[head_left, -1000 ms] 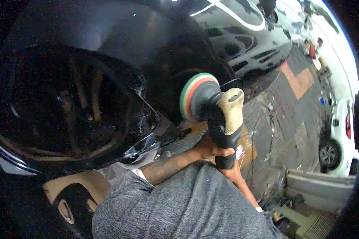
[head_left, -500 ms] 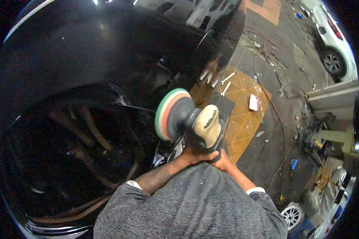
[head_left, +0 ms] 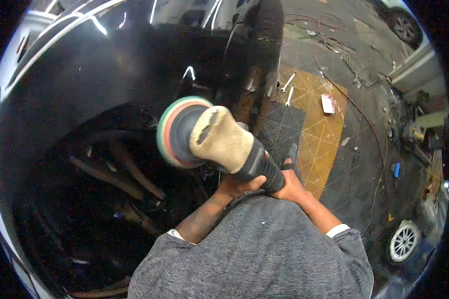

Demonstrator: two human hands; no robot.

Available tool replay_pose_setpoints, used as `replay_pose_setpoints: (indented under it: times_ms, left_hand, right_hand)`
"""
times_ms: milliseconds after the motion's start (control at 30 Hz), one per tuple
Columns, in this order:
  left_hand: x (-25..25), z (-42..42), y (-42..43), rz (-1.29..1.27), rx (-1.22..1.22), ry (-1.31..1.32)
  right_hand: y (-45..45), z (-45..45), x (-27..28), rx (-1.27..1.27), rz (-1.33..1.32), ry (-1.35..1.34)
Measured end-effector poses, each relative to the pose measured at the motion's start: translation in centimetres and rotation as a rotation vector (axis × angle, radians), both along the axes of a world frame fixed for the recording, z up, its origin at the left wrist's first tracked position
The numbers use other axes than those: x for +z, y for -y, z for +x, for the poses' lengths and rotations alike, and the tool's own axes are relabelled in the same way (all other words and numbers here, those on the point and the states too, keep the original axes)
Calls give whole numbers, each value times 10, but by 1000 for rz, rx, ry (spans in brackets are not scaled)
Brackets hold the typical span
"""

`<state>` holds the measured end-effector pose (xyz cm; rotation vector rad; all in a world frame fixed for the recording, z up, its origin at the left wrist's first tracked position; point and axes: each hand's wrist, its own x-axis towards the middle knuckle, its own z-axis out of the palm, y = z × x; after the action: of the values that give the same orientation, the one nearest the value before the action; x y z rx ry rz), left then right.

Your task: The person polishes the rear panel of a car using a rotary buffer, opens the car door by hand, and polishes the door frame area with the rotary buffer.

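Note:
Both hands grip a car polisher [head_left: 264, 169] with a black body and a worn cream cover on its head. My left hand [head_left: 240, 185] is closed around the body, thumb on top. Farther back, my right hand [head_left: 290, 187] wraps the black handle end. The round foam pad [head_left: 172, 122], with green, pale and red layers, faces the glossy black car panel [head_left: 129, 65]. Whether the pad touches the panel, I cannot tell. Its outer edge looks slightly blurred.
Orange floor tiles [head_left: 317, 134] and dark tiles lie right of the car. On them rest wrenches [head_left: 289, 95] and a white-and-red packet [head_left: 328, 103]. A red hose [head_left: 354, 105] crosses the floor. A loose wheel [head_left: 404, 241] and a blue object [head_left: 395, 170] are farther right.
The polisher has swung left and its pad has tipped toward the panel, showing more of the cream cover. Both hands keep their hold. The view has shifted, with more car at left.

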<state>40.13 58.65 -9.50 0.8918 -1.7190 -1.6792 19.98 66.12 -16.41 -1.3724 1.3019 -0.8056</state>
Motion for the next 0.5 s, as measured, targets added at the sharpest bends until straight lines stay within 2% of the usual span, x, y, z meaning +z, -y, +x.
replay_pose_setpoints:
  times_ms: [100, 133, 233, 300, 367, 433, 500]
  left_hand:
    - [-6, -2, 1, -57, 4, -16]
    - [15, -12, -1, 120, 49, -12]
    - [-25, -27, -2, 88, 155, 119]
    - [-39, -40, 2, 273, 195, 61]
    - [-26, -54, 15, 376, 161, -18]
    - [-20, -53, 11, 425, 166, -43]
    - [-39, -42, -6, 280, 200, 42]
  right_hand:
    - [-7, -2, -17, 50, 13, 13]
    - [-12, -3, -25, 25, 31, 78]
    - [-23, -4, -37, -46, 95, 161]
    - [-33, -7, -55, -123, 194, 98]
    - [-40, -8, -76, -154, 237, 75]
    - [-35, -12, -64, -90, 262, 115]
    - [-35, -17, -43, -96, 248, 91]
